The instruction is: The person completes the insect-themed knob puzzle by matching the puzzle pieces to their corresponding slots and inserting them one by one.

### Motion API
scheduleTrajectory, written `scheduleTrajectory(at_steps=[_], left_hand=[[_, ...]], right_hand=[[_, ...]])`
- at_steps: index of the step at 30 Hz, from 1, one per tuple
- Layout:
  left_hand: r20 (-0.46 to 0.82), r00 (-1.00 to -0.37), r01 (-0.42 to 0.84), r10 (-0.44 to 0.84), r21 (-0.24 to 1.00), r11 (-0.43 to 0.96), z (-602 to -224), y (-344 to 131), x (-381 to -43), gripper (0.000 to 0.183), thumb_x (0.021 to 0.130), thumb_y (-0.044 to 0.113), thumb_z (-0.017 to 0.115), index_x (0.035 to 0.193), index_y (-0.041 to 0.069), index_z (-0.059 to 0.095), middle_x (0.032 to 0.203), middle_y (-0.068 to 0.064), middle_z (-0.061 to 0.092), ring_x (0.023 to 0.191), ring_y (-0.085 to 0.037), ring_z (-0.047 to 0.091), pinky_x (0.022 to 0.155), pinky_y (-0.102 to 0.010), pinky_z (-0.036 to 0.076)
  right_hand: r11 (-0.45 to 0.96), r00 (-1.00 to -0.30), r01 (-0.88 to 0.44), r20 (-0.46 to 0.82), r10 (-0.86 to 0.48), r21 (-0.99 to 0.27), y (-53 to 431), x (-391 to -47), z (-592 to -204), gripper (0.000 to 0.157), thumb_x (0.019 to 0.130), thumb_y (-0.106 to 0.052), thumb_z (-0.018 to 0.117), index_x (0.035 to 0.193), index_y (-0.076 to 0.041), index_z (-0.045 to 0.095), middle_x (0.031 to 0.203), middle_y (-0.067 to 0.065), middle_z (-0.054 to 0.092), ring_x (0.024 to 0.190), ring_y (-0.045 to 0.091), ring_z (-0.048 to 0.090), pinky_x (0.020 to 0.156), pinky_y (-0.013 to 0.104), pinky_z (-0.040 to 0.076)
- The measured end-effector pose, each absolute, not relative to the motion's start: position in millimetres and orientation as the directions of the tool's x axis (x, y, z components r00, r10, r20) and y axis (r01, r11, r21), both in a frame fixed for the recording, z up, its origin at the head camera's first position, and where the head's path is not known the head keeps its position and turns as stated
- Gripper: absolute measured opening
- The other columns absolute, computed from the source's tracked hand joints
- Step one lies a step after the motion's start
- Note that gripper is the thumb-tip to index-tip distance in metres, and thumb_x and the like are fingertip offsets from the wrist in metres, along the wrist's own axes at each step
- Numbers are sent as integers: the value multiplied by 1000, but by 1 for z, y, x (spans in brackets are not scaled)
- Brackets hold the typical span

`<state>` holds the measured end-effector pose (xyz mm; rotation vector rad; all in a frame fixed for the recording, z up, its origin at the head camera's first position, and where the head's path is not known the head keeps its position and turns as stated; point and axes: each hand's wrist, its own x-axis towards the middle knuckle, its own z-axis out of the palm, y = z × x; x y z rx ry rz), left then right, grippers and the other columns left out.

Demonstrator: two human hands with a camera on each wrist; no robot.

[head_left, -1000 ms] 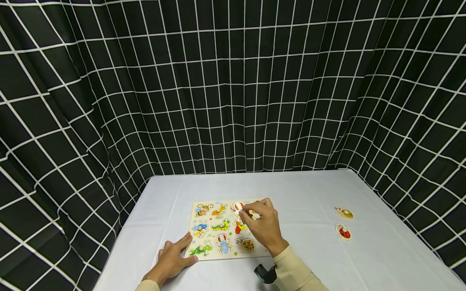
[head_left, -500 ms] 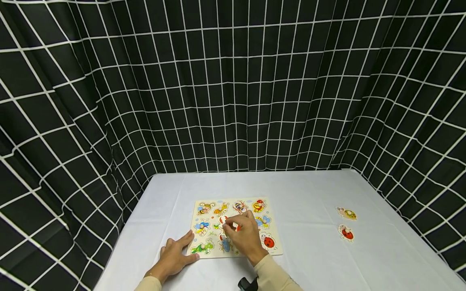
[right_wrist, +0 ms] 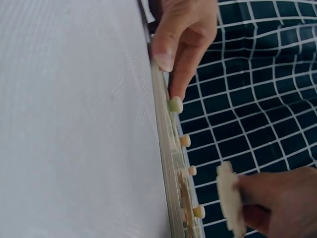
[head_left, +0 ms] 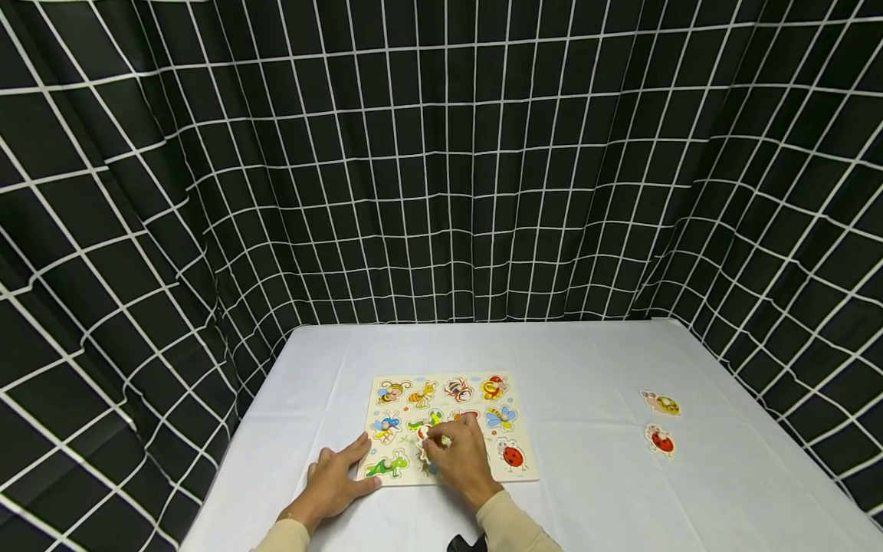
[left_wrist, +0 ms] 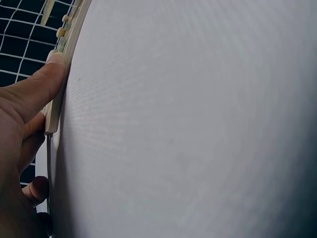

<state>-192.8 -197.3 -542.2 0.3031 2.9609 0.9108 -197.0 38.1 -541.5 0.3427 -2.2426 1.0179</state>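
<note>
A wooden puzzle board [head_left: 522,433] with bug pictures lies on the white table. My left hand [head_left: 333,479] rests at its front left corner, thumb along the front edge and index finger at the left side. Over the board's lower middle, my right hand [head_left: 461,456] pinches a flat puzzle piece [head_left: 423,435] with red pincers, seemingly a stag beetle, between thumb and fingers. In the right wrist view the held puzzle piece [right_wrist: 229,198] is tilted on edge, apart from the board. My right hand hides part of the board's lower middle.
A snail puzzle piece [head_left: 661,403] and a ladybug puzzle piece [head_left: 661,441] lie on the right side of the white table [head_left: 586,368]. Small knobs [right_wrist: 185,141] stick up from the board. A black gridded curtain [head_left: 455,169] surrounds the table's back and sides.
My right hand has carried the beetle piece from the board's upper right, leftward and toward me, to the lower middle. My left hand stays at the corner. The view has shifted slightly.
</note>
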Motion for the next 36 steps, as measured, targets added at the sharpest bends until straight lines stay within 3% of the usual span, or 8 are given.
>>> scheduleTrajectory(at_steps=[10,13,17,26,36], left_hand=[[24,-981,173,193,558,812,-542,-197,-197,79,71,47,80,139,16,55,148,4,43,85,-15,35,75,-38,29],[28,-981,177,194,554,814,-543,-197,-197,79,71,47,81,139,16,55,148,5,43,85,-14,35,75,-38,29],[22,-981,173,194,560,810,-542,-197,-195,79,70,46,81,138,16,55,148,5,43,85,-14,35,75,-38,29],[10,-980,169,197,559,812,-541,-197,-195,79,71,47,80,139,16,54,148,4,42,85,-15,35,74,-38,29],[31,-979,185,201,550,814,-541,-196,-193,78,72,46,80,138,14,55,148,4,43,84,-14,36,74,-38,29]], right_hand=[[673,-815,-423,580,10,-607,40,-199,-548,12,67,-14,86,72,-17,76,69,-15,61,71,9,41,64,29,37],[678,-826,-419,563,-9,-604,40,-199,-550,12,67,-14,87,72,-16,76,68,-14,62,71,9,42,83,35,42],[676,-831,-429,555,-35,-599,40,-198,-552,12,66,-13,87,71,-15,76,65,-14,62,68,10,41,103,45,32],[696,-817,-437,574,-42,-570,40,-197,-552,13,65,-13,87,70,-16,75,63,-15,59,65,9,37,102,44,33],[716,-818,-436,572,-61,-546,40,-198,-556,13,66,-17,87,71,-17,75,67,-16,64,65,8,41,102,45,33]])
